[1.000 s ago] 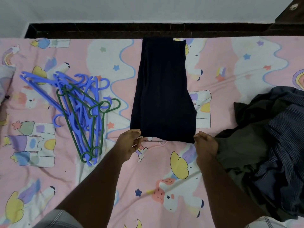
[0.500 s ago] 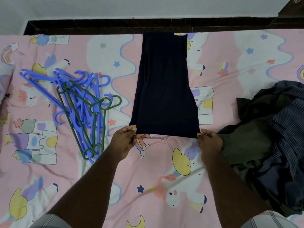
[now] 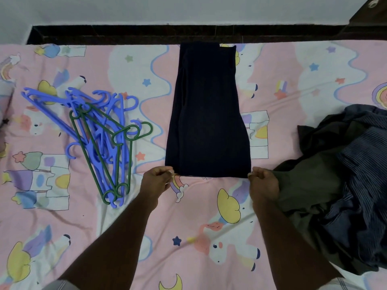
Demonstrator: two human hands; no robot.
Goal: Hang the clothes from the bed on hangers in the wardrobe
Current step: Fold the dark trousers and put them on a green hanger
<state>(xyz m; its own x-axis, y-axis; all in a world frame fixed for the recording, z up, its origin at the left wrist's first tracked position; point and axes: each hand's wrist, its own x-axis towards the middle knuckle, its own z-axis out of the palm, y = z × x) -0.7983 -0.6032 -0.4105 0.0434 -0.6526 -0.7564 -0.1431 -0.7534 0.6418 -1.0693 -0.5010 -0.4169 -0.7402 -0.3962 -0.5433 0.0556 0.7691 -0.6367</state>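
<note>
I've got the dark navy garment (image 3: 206, 114) laid flat on the bed (image 3: 209, 206), stretching straight away from me, and I'm at its near edge: my left hand (image 3: 156, 182) curls in and pinches the near left corner, my right hand (image 3: 263, 183) pinches the near right corner, fingers tucked on both. Nothing is on a hanger yet, I reckon; the pile of blue and green hangers (image 3: 100, 141) sits untouched out past my left hand. Just beside my right hand, the heap of dark clothes (image 3: 339, 174) waits its turn. So this is early going: one piece being squared up, the hanging and the wardrobe trip all ahead. No brand, label or writing I can read anywhere, only unicorns and stars on the sheet.
</note>
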